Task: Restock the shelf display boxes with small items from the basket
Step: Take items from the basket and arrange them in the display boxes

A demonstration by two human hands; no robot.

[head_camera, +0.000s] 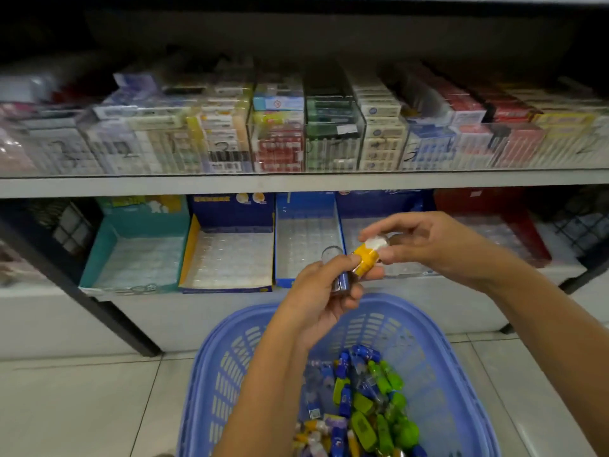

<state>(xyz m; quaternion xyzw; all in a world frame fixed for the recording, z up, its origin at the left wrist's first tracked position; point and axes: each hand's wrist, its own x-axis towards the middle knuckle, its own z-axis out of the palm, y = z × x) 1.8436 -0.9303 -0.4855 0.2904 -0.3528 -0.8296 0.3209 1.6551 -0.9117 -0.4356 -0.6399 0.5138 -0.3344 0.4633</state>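
- The yellow item (365, 258), a small capsule with a pale top, is in the air between the two hands, above the basket (224, 374) and in front of the lower shelf.
- The right grip (425, 242) pinches the pale top between thumb and fingertips, with the other fingers loosely bent.
- The left grip (324, 291) is curled round a blue item (341, 281) with a clear cap. Its thumb tip also seems to touch the yellow item's lower end.
- The loose items (372, 400) in the basket are green, blue and yellow, heaped at the near end. A good many remain to go out.
- The display boxes on the lower shelf are the teal box (138, 258), the yellow-edged box (227, 258) and the blue box (306, 239). All three show bare clear dimpled trays with no stock that I can see, so I judge the restocking to be barely begun.
- A red box (514, 232) sits further right. The box behind the hands is partly covered, so I cannot tell what it holds.
- The upper shelf (296, 184) carries blurred packs in clear bins, and their labels are unreadable.
- The bottom frame edge cuts off the near end of the basket.
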